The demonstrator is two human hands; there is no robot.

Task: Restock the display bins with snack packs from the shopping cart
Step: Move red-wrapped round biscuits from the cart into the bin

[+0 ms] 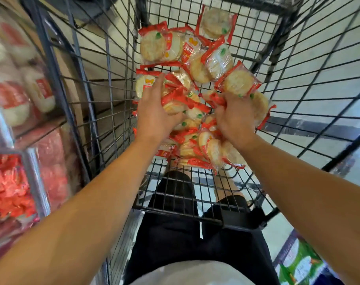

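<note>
Pale floor tiles show through the wire shopping cart (pixel 257 192), w/ blurred display bins (pixel 21 161) at the left side. Rice cracker packs (pixel 195 64) lie heaped on the cart bottom. Left hand (pixel 154 112) curls round several packs; right hand (pixel 232 118) clutches a bunch by the wrappers. Risk, I think: both handfuls are too full, so slippery packs can drop during the lift, or crackers crack from the squeeze.

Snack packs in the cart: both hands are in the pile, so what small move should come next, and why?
Probably lift both handfuls clear of the cart. The left hand and right hand already grip snack packs from the pile, and the display bins sit to the left.
</note>
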